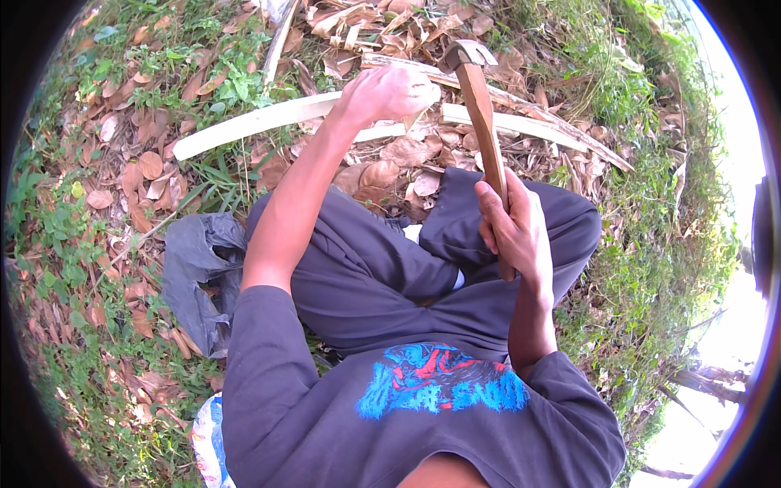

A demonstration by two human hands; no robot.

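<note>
My right hand [517, 220] is wrapped round the wooden handle of a claw hammer [486, 122], above my right leg. The hammer stands tilted, its metal head up and away from me. Farther out to the left, my closed left hand [389, 96] grips a pale piece of wood [425, 112], mostly covered by the fingers. A long pale wood strip [252, 126] runs leftward from behind that hand; whether the fingers touch it I cannot tell. Another pale strip [521, 126] lies to the right, beyond the hammer handle.
Dry leaves [150, 165], grass and wood scraps [382, 24] cover the ground. My crossed legs [366, 260] lie between my arms. A dark plastic bag [195, 272] sits by my left leg, a colourful packet [210, 443] behind it. A rough bark strip [561, 126] lies at the far right.
</note>
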